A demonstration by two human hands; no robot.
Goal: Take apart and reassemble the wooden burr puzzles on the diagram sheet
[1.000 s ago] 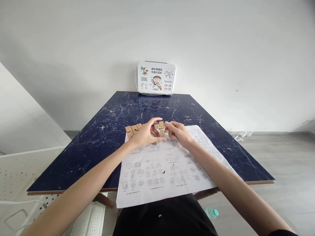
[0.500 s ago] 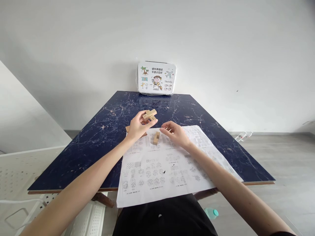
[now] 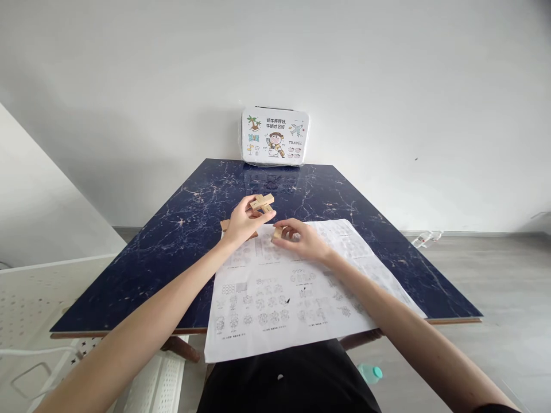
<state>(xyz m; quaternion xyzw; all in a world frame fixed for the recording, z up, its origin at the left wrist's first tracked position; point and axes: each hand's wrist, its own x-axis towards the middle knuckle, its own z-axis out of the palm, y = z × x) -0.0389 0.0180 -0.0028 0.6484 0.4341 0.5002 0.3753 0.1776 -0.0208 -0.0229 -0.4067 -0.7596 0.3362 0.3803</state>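
My left hand (image 3: 242,222) grips a partly joined wooden block puzzle (image 3: 262,202), its notched pieces crossing each other above the table. To the right and a little lower, my right hand (image 3: 300,240) has thumb and fingers closed round a small wooden puzzle piece (image 3: 278,232), most of it hidden by the fingers. Under both hands lies a printed instruction sheet (image 3: 253,338) with rows of small diagrams. A flat brown wooden item (image 3: 224,225) shows partly from behind my left wrist, at the sheet's far edge.
The blue marbled table (image 3: 185,221) carries a white cartoon-printed case (image 3: 275,137) standing against the wall at its far end. White perforated furniture (image 3: 43,292) stands at the left. On the floor at the right is a bottle with a teal cap (image 3: 371,373).
My right hand has moved left and closed on the wooden piece that lay on the sheet. My left hand stays nearly still with the joined blocks.
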